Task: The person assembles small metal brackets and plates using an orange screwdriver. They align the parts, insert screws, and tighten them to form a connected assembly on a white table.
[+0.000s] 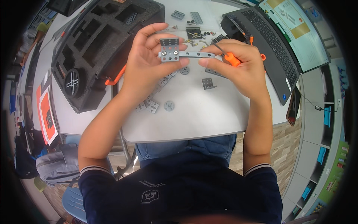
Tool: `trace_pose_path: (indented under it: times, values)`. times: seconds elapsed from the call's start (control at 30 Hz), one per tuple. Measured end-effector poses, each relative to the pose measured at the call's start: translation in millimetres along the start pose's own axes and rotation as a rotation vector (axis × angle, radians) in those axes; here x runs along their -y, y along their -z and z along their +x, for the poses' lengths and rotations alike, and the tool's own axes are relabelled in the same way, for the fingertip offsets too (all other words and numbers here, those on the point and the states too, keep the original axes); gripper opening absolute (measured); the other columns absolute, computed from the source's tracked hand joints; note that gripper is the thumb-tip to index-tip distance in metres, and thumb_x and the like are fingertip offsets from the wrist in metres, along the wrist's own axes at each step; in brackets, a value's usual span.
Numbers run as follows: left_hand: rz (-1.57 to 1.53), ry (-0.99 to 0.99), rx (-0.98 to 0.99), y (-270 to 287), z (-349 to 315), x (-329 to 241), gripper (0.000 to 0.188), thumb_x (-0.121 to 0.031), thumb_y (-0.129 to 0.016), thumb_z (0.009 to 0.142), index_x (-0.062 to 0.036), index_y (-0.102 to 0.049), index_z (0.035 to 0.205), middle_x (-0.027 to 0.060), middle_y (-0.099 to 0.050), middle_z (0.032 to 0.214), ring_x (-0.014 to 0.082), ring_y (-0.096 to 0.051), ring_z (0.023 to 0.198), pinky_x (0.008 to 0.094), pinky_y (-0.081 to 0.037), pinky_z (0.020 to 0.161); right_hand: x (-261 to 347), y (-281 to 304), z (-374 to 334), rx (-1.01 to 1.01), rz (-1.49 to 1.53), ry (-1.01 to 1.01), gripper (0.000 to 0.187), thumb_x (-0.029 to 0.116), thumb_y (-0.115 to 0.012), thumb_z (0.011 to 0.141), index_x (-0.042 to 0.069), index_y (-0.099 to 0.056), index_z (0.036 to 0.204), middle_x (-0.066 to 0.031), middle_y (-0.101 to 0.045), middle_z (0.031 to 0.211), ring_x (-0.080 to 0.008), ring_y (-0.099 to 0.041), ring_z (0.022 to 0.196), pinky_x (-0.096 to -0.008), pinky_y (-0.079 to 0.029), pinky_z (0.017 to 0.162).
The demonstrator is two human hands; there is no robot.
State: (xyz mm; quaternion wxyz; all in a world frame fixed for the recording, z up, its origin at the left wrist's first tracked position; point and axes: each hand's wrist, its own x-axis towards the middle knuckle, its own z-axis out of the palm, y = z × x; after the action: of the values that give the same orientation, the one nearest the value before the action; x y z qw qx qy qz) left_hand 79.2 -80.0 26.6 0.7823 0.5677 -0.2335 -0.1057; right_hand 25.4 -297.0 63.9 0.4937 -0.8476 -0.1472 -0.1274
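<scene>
Two hands: both mine, raised over the white counter (186, 123), the joined metal parts between them.
Left hand (144, 59): curled partway, my thumb below and fingers behind, gripping the perforated bracket (170, 48).
Right hand (244, 69): nearly closed; I pinch the strip (192, 54) at its right end and also hold the orange-handled screwdriver (232, 59).
Bracket face: two screw heads (164, 53) show where the strip crosses.
Counter: a dark angle piece (209, 83) and grey disc (169, 106) lie apart.
Sides: foam-lined case (94, 75) left, laptop (267, 56) right.
</scene>
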Motion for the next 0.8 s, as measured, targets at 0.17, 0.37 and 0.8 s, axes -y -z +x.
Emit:
trace_pose_path:
  times: [0.17,0.37,0.8]
  values:
    - [0.078,-0.007,0.035,0.2,-1.6,-0.8,0.077,0.010,-0.079,0.076,0.0005,-0.040,0.141,0.0096,-0.068,0.103,0.0208,-0.065,0.109,0.0338,-0.052,0.099,-0.5,-0.5,0.1,0.038,-0.017,-0.019,0.027,0.017,-0.086,0.077,-0.002,-0.075,0.093,-0.0061,-0.068,0.080,-0.0121,-0.061,0.072,-0.0263,-0.046,0.064]
    - [0.079,-0.001,0.024,-0.9,-1.4,-2.0,0.075,0.008,-0.081,0.075,0.0003,-0.043,0.139,0.0079,-0.069,0.099,0.0189,-0.065,0.106,0.0330,-0.052,0.098,-1.1,-0.4,1.5,0.048,-0.006,-0.060,0.032,0.023,-0.088,0.076,-0.002,-0.075,0.092,-0.0078,-0.071,0.081,-0.0132,-0.063,0.072,-0.0269,-0.048,0.066]
    - [0.061,-0.023,-0.119,2.4,0.6,-5.8,0.069,0.009,-0.079,0.078,-0.0015,-0.046,0.137,0.0096,-0.070,0.100,0.0130,-0.070,0.091,0.0269,-0.058,0.084,-10.9,28.2,-1.2,0.644,-0.260,-0.167,0.029,0.023,-0.087,0.071,0.005,-0.075,0.089,-0.0070,-0.067,0.071,-0.0211,-0.063,0.066,-0.0330,-0.048,0.066]
